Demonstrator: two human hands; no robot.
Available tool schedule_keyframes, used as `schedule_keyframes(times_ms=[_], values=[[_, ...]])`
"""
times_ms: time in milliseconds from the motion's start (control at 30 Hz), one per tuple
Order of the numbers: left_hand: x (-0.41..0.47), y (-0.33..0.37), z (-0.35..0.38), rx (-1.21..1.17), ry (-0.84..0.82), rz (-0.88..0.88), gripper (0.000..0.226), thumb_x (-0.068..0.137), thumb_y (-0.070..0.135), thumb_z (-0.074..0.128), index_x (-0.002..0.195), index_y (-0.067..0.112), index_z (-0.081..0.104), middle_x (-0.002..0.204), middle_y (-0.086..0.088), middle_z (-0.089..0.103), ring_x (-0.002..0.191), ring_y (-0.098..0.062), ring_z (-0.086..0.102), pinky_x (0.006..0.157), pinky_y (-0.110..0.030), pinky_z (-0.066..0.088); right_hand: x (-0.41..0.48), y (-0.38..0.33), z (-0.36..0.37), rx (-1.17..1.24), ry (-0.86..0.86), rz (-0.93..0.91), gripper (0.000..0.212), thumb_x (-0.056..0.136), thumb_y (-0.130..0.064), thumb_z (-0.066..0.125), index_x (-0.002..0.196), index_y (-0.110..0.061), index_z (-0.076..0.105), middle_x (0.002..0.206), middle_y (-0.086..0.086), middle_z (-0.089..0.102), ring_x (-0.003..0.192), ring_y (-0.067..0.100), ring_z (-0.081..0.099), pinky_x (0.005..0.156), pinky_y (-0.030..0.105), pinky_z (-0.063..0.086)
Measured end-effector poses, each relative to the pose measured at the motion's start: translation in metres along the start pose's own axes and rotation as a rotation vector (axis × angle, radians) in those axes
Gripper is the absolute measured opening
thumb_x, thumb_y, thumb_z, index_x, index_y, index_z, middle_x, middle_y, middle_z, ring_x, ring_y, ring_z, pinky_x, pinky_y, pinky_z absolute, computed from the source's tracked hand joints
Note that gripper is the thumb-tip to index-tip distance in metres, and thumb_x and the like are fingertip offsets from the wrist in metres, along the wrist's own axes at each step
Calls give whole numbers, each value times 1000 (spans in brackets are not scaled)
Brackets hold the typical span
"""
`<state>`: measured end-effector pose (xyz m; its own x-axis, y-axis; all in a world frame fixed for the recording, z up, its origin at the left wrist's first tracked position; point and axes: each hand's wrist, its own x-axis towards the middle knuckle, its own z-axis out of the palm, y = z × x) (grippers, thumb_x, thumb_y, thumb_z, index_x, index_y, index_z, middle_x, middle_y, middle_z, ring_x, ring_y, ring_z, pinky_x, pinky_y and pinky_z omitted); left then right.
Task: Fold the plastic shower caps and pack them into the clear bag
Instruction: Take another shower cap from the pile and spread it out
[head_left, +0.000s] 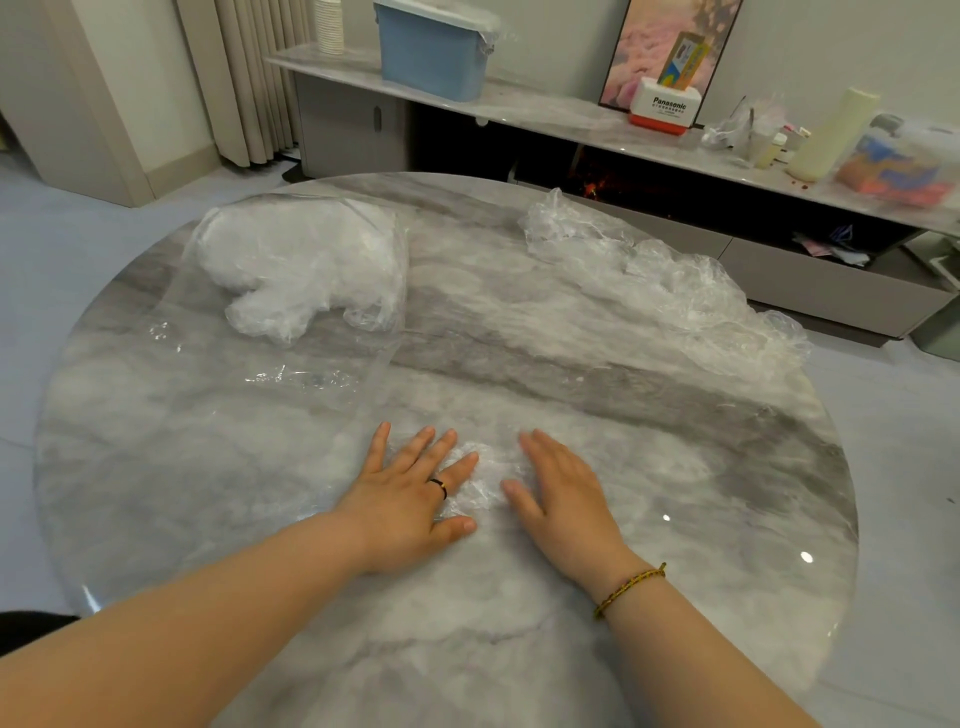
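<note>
A crumpled clear shower cap (488, 470) lies flat on the round marble table (675, 519) near its front. My left hand (415, 493) presses on its left side with straight, spread fingers. My right hand (563, 491) lies flat on its right side, fingers straight. A large clear bag (249, 364) lies at the left of the table with a white bundle of folded caps (301, 260) inside its far end. A loose heap of unfolded shower caps (670, 280) stretches along the table's right rear edge.
Behind the table runs a low marble sideboard (545, 111) with a blue lidded bin (434, 49), a stack of paper cups (330, 26), a white and red Panasonic box (665, 111), a cream cylinder (831, 137) and plastic clutter.
</note>
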<state>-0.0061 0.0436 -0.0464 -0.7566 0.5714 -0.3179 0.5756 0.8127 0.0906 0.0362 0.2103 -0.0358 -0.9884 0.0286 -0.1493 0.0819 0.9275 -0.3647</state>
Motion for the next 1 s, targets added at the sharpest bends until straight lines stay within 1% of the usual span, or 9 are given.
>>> schedule_keyframes(times_ms=[100,167,300,400,500,633,733,900,1000], values=[[-1,-5,-5,5,47,28,115,46,83,-22,148,34,2,156,7,-7,143,-9,-10,103,-43,-27,4,13,-20,8,123,242,60,91,-47,45,141,-16,30,143,3,37,132,21,31,106,30,24],[-4,-5,-12,-36,61,8,139,28,83,-35,146,35,18,155,10,9,142,-6,3,105,-41,-25,4,18,-30,-71,21,343,54,88,-45,52,132,-15,40,134,3,44,126,24,36,101,32,29],[-6,1,-23,-102,163,-9,73,83,72,11,129,29,48,136,19,41,129,-1,31,108,-36,-18,2,15,-29,-103,-34,321,29,89,-31,52,113,-17,55,122,3,49,118,25,38,94,28,30],[-6,1,-28,-192,185,-37,40,93,51,37,124,26,46,105,18,56,113,-3,47,112,-30,-5,1,10,-25,-48,66,262,19,91,-19,46,104,-14,59,112,2,54,110,23,42,87,26,32],[-8,-3,-33,-419,176,-52,38,91,43,50,124,24,45,81,19,53,90,-5,52,101,-18,21,1,8,-25,206,192,228,9,92,-15,47,90,-15,56,83,-1,56,82,17,52,68,24,39],[-6,-5,-31,-627,204,-41,65,84,35,64,140,24,31,135,7,44,122,-8,44,96,-16,29,1,-1,-28,605,171,80,28,89,-6,54,68,-23,46,64,-7,51,55,3,49,55,14,38],[-4,-3,-30,-879,56,-46,78,81,26,69,144,22,24,145,4,35,132,-8,35,94,-12,29,-2,-9,-31,816,193,-17,29,86,4,55,68,-18,51,63,-5,55,53,-5,54,58,7,42],[-2,-8,-31,-1010,-117,-39,50,82,24,69,128,16,51,127,6,54,114,-8,52,92,-18,41,-4,-13,-41,1031,224,-35,26,85,9,54,70,-12,53,59,-3,54,49,-6,52,56,7,43],[-2,-6,-27,-1015,-159,-25,32,79,27,71,99,3,63,95,-1,64,87,-14,58,85,-26,45,-4,-14,-41,1066,236,-17,22,86,4,56,77,-17,56,73,-5,58,63,-9,55,64,6,43]])
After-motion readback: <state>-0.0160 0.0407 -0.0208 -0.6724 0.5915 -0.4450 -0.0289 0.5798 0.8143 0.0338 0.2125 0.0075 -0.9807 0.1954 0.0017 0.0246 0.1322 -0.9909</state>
